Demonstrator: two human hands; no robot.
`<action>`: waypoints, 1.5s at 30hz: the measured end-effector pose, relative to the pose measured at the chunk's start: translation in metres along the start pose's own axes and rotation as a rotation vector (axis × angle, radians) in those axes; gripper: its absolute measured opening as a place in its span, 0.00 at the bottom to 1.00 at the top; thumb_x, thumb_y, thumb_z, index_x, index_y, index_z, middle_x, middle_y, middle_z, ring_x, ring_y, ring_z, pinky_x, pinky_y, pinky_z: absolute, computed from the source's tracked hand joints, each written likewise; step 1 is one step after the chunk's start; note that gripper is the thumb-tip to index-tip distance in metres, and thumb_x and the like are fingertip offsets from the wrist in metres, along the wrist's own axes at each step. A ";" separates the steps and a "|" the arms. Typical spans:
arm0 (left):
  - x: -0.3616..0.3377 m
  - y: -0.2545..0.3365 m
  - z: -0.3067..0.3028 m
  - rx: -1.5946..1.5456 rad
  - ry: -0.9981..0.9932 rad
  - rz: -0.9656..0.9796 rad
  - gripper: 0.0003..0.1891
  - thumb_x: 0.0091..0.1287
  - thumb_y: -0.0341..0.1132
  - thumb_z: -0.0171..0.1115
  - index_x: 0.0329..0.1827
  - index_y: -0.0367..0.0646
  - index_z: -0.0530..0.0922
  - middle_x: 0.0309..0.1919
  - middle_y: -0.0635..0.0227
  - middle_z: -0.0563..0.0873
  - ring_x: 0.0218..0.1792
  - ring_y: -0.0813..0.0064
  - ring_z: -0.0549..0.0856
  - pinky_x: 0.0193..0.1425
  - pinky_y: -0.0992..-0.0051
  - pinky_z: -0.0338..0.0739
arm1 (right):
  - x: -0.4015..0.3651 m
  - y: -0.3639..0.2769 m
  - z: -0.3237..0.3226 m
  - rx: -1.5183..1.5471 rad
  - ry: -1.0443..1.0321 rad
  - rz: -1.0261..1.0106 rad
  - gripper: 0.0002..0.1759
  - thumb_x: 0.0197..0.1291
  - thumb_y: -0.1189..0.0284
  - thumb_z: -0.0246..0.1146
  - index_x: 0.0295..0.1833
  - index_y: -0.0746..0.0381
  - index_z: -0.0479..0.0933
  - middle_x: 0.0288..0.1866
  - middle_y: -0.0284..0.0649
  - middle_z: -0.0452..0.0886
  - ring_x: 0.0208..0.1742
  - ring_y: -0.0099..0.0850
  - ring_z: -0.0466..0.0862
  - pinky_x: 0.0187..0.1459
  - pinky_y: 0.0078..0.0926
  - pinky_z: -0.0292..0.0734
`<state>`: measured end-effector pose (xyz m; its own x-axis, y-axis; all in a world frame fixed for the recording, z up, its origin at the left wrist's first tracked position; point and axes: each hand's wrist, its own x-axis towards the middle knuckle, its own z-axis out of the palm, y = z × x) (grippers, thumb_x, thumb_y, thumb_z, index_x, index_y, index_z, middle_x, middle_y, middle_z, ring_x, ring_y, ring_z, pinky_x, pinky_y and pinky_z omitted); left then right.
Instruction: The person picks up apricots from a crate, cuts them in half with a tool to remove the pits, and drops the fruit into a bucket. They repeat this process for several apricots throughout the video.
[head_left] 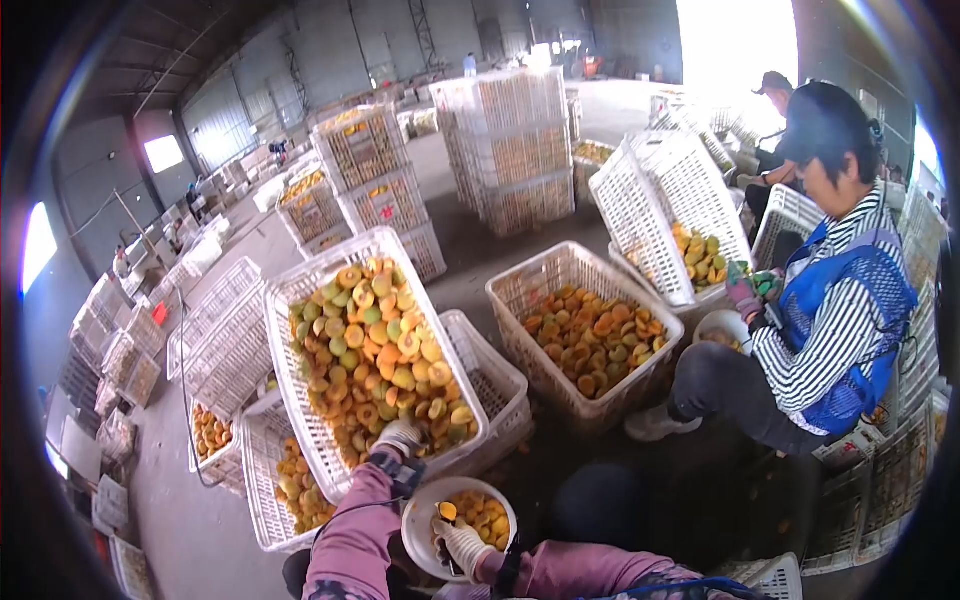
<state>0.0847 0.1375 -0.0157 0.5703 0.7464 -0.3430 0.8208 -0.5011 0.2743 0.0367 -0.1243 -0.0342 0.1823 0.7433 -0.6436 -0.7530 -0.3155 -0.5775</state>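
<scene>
A tilted white crate [275, 370] full of orange and green-yellow fruit [365, 340] stands in front of me. My left hand [402, 438], in a pale glove, reaches into the fruit at its lower edge; its fingertips are hard to make out among the pieces. Below it, a white bowl [412, 520] holds cut orange fruit [485, 515]. Over this bowl is my right hand [462, 545], also gloved, with its fingers closed round a dark-handled tool and a piece of orange fruit [447, 511] by the fingers.
A crate of orange halves [595, 335] stands right of centre. At the right sits a co-worker [840, 290] in a blue vest, beside another tilted crate [655, 215]. Stacked crates [520, 150] rise behind. A lower crate [262, 480] with fruit lies at the left.
</scene>
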 end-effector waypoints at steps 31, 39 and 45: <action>-0.188 -0.005 0.070 -1.503 0.304 0.343 0.22 0.73 0.45 0.43 0.62 0.40 0.61 0.50 0.64 0.75 0.49 0.74 0.76 0.54 0.76 0.72 | -0.001 -0.023 -0.002 -0.433 -0.114 -0.584 0.25 0.63 0.56 0.54 0.51 0.68 0.68 0.35 0.51 0.79 0.35 0.45 0.79 0.39 0.33 0.73; -0.205 0.005 0.061 -0.541 0.667 0.427 0.18 0.56 0.34 0.53 0.49 0.37 0.69 0.42 0.57 0.77 0.44 0.57 0.75 0.51 0.64 0.69 | -0.020 -0.036 0.005 -0.900 0.016 -0.521 0.23 0.64 0.56 0.48 0.48 0.68 0.66 0.33 0.62 0.77 0.39 0.58 0.78 0.40 0.47 0.73; -0.206 0.015 0.059 -1.388 0.477 0.179 0.12 0.69 0.40 0.49 0.35 0.40 0.73 0.32 0.68 0.78 0.33 0.76 0.77 0.39 0.77 0.72 | -0.012 -0.009 0.001 -0.736 -0.136 -0.381 0.18 0.66 0.63 0.50 0.54 0.64 0.68 0.32 0.44 0.77 0.34 0.40 0.76 0.37 0.29 0.73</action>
<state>-0.0189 -0.0496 0.0062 0.3679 0.9293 0.0327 -0.1014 0.0052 0.9948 0.0409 -0.1303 -0.0209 0.2270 0.9268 -0.2991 -0.0418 -0.2976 -0.9538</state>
